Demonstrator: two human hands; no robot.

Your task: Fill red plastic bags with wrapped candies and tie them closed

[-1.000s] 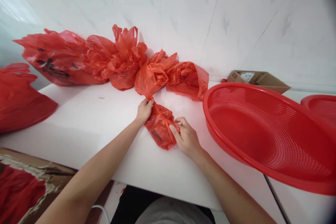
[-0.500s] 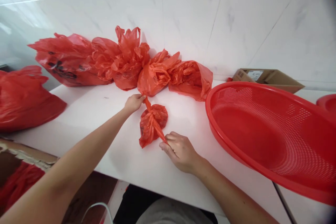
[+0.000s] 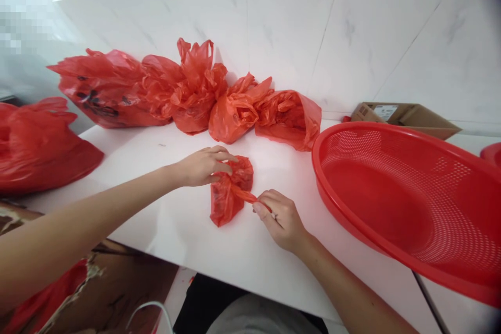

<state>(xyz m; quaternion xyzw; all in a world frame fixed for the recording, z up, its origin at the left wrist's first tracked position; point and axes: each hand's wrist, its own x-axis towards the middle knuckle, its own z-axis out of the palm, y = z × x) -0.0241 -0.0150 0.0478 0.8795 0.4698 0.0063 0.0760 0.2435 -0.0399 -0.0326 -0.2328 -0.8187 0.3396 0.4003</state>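
1. One small red bag [image 3: 225, 206] lies on the white desk [image 3: 242, 255], near the desk's front edge and between the hands, well in front of the other bags.
2. The right hand [image 3: 284, 219] grips the bag's twisted end [image 3: 245, 195] between thumb and curled fingers; that end is drawn out as a narrow strand.
3. The left hand [image 3: 201, 167] reaches over the top of the bag with its fingers loosely spread, not visibly clenched on anything; its thumb is out of sight, and how firmly the fingertips press cannot be told.
4. As for progress, the small bag is gathered at its middle, where it looks knotted; the left fingers cover part of that spot, so whether the knot is tight is unclear. The handling looks well along but unfinished, as the right hand has hold of the end.
5. Several bulging red bags stand in a row along the wall [image 3: 289, 26]: the large bag [image 3: 102, 94] at the left shows dark contents, while the rightmost bag [image 3: 301, 120] seems to gape, its top not tied.
6. Another red bag [image 3: 43, 151] sits at the far left, and a red basin [image 3: 371, 193] stands to the right.
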